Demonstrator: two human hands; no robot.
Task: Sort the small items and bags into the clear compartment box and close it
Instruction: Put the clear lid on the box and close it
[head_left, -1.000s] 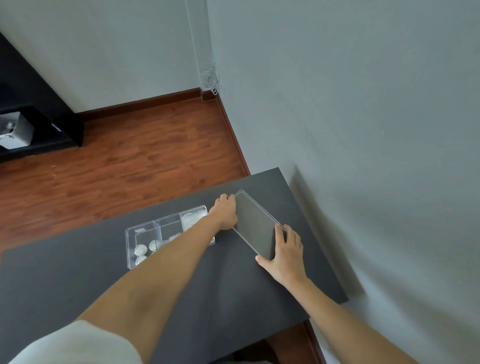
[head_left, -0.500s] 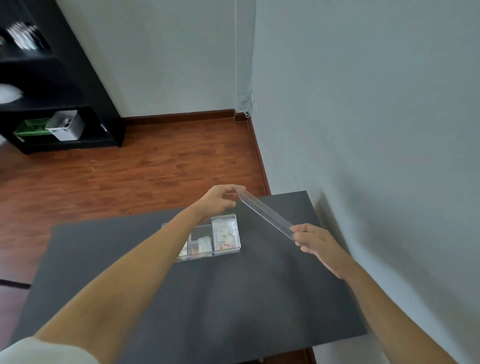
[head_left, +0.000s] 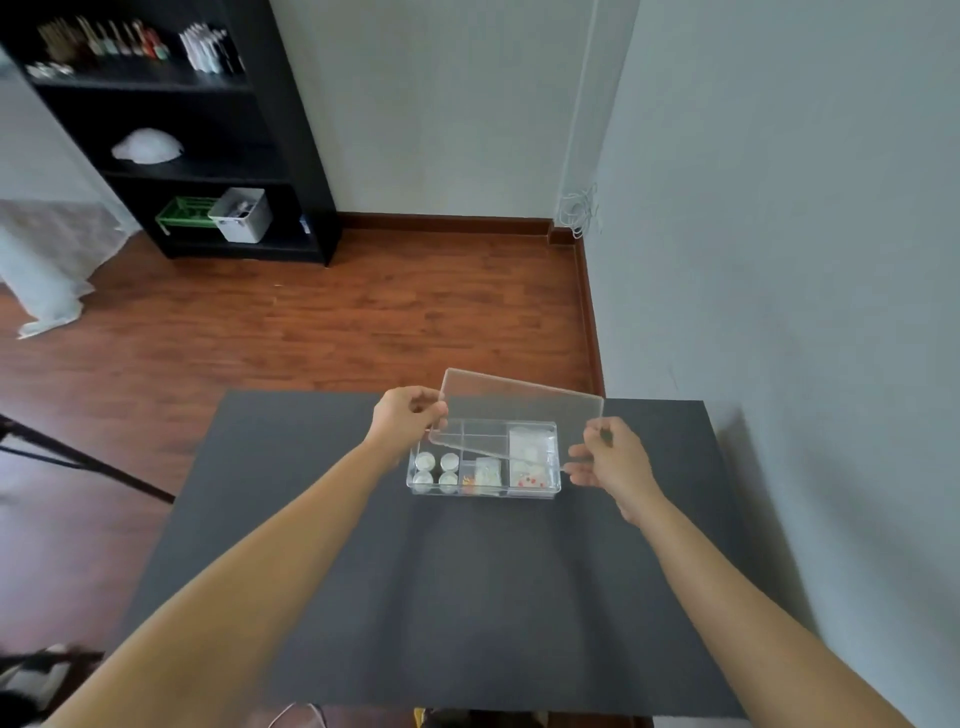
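A clear compartment box (head_left: 556, 486) stands on the dark table (head_left: 441, 597). Its left cell holds several small round silver-white items (head_left: 435, 472); the middle and right cells hold small bags (head_left: 530, 457), some with red and orange bits. A clear flat lid (head_left: 522, 410) hangs tilted above the box's far half. My left hand (head_left: 408, 418) pinches the lid's left edge. My right hand (head_left: 608, 460) pinches its right corner, beside the box's right wall.
A grey wall runs close along the table's right side. Beyond the far edge lies wooden floor, with a black shelf unit (head_left: 208, 130) at the back left holding a white bin (head_left: 241, 215) and a green basket. A black stand leg (head_left: 78, 457) crosses at left.
The lid lay flat on the table to the right of the box; both hands lifted it and carried it left over the box. The view also swung toward the shelf.
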